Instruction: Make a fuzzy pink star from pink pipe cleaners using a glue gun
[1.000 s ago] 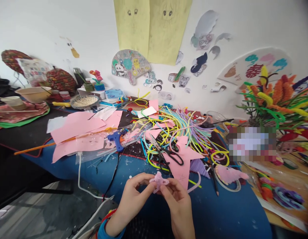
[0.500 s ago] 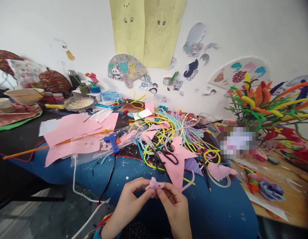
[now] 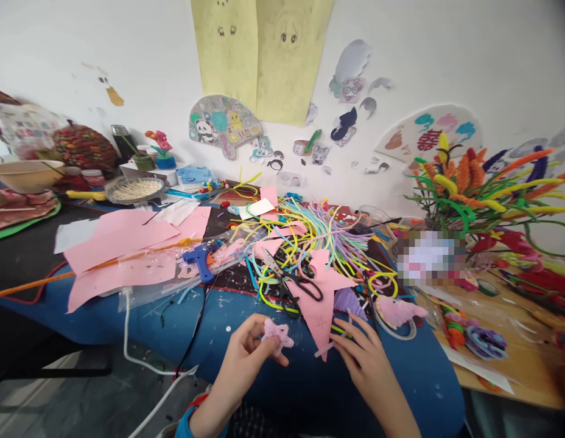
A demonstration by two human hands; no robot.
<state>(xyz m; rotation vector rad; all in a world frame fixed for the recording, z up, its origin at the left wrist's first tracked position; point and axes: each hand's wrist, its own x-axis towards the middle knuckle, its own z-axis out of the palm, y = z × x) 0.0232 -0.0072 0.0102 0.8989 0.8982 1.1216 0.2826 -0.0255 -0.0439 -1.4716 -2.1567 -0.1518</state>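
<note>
In my left hand (image 3: 252, 353) is a small fuzzy pink star (image 3: 279, 336), pinched between thumb and fingers. My right hand (image 3: 362, 353) reaches over the blue table cover, its fingers spread and slightly bent around a pale pink pipe cleaner (image 3: 324, 350). The fingers touch or nearly touch that stem; a firm grip does not show. Beside them lies a cut piece of pink paper (image 3: 322, 304) with a small star drawn on it. Black-handled scissors (image 3: 305, 287) rest on the paper. A fuzzy pink cone shape (image 3: 398, 311) lies to the right of my right hand.
Behind the scissors spreads a heap of coloured pipe cleaners (image 3: 323, 228). A blue glue gun (image 3: 203, 261) lies to the left, its black cord running off the table edge. Pink sheets (image 3: 118, 237) are further left. Pipe-cleaner flowers (image 3: 469, 182) stand at the right.
My right hand has let go of the pink star and moved right to the pale pink pipe cleaner. The left hand keeps the star, now slightly left. The view has shifted a little.
</note>
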